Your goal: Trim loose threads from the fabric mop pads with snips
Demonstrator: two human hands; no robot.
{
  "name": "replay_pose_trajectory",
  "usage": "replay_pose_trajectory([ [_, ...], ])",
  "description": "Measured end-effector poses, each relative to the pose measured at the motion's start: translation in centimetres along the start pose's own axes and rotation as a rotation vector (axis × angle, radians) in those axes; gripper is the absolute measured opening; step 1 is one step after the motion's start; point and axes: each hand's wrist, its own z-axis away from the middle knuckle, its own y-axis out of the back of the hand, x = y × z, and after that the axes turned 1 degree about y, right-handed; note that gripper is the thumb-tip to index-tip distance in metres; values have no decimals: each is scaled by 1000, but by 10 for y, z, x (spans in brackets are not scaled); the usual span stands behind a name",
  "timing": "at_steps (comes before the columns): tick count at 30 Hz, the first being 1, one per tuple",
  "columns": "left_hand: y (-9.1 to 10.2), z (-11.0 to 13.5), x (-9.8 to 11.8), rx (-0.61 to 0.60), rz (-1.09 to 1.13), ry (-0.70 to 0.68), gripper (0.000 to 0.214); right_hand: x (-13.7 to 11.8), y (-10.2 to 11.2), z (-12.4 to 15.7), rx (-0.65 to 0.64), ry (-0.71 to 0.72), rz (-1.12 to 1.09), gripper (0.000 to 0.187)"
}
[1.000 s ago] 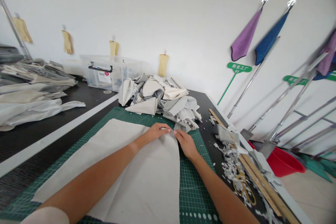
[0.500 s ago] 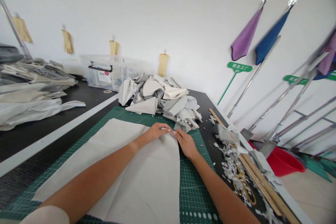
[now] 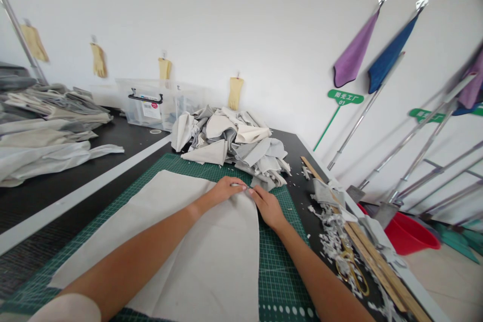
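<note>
With the left hand (image 3: pixel 227 189) and right hand (image 3: pixel 268 206) each closed in a pinching grip at its far right corner, the off-white cloth (image 3: pixel 217 256), spread on the cutting mat (image 3: pixel 281 266) inward from the bench's (image 3: pixel 124 143) right edge, should handle light and limp, best held by its edges.

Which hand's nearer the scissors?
Right. The right hand, at the cloth's far corner, is up-left of the scissors in the picture, not touching them; the left hand is farther left.

Off-white cloth (image 3: pixel 222 256), lightly creased, spread across a green gridded mat (image 3: pixel 277 271); far-right corner pinched in the fingers (image 3: pixel 258 193)
</note>
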Motion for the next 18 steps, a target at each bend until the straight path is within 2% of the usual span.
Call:
replay_pose_trajectory([
  [18,0,2,0,14,13,-4,37,1,-1,0,-17,21,33,40],
])
